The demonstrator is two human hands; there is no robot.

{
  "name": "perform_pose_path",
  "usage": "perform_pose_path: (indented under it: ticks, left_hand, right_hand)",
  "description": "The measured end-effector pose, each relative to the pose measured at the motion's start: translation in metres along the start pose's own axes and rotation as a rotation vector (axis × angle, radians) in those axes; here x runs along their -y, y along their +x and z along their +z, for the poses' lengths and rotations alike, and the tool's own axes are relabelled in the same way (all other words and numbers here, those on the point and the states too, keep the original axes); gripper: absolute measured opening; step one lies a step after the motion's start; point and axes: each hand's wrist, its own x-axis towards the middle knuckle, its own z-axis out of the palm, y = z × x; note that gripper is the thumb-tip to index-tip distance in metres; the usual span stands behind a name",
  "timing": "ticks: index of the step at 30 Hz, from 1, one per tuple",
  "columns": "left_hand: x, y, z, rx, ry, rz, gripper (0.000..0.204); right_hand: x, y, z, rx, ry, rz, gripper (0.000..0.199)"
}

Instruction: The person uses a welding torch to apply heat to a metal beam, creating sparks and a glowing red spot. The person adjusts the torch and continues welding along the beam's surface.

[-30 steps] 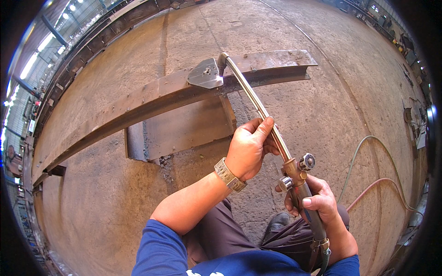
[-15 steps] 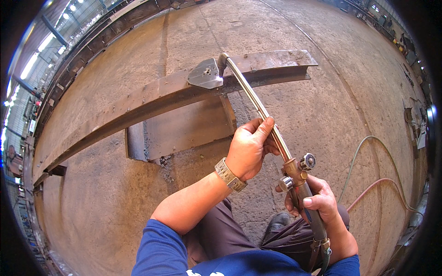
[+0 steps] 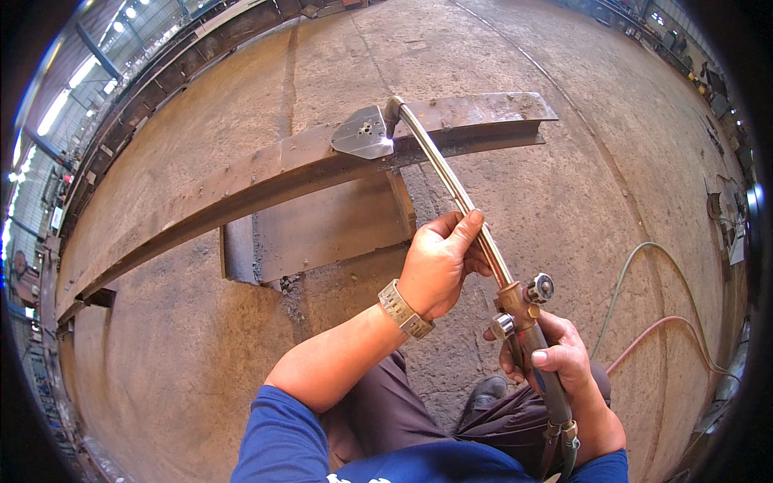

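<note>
A gas cutting torch (image 3: 445,171) runs diagonally in front of me, its bent head at the edge of a small steel plate (image 3: 360,135). That plate has cut corners and several small holes, and it lies on a long steel beam (image 3: 266,171). A bright spot glows where the nozzle meets the plate's right edge. My left hand (image 3: 444,262), with a watch on its wrist, is closed round the torch tubes. My right hand (image 3: 561,354) grips the dark handle, just below the two valve knobs; some of its fingers are hidden behind the handle.
Beneath the beam stands a shorter steel section (image 3: 330,229) with upright flanges. A green hose (image 3: 618,282) and a red hose (image 3: 644,338) curve over the concrete floor (image 3: 499,72) at right. Scrap pieces (image 3: 729,225) lie by the far right edge. My shoe (image 3: 487,394) is below the torch.
Hardly anything differs. The plate, beam and torch head sit very slightly lower and further right in the picture; both hands keep their hold, and the bright spot stays at the plate's edge.
</note>
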Motion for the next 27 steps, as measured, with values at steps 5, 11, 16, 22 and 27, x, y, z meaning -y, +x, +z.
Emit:
perform_pose_path:
  ticks: [5, 11, 16, 22, 27]
  left_hand:
    - [-0.002, -0.001, -0.002, 0.005, 0.001, -0.001, 0.025]
    - [-0.003, 0.001, 0.0, -0.02, 0.037, 0.004, 0.027]
    - [-0.007, -0.002, 0.001, -0.085, 0.096, 0.025, 0.027]
    - [0.0, 0.009, 0.008, -0.079, 0.044, 0.051, 0.025]
    - [0.002, 0.008, 0.015, -0.148, 0.024, 0.049, 0.027]
  right_hand:
    - [0.001, 0.001, 0.004, -0.008, -0.017, -0.004, 0.083]
    - [0.002, 0.001, 0.006, -0.009, -0.012, -0.023, 0.079]
    - [0.003, -0.001, -0.004, 0.001, -0.078, 0.029, 0.078]
    - [0.001, 0.006, -0.024, 0.082, -0.036, -0.02, 0.072]
    - [0.008, 0.0, -0.021, 0.083, -0.024, 0.01, 0.077]
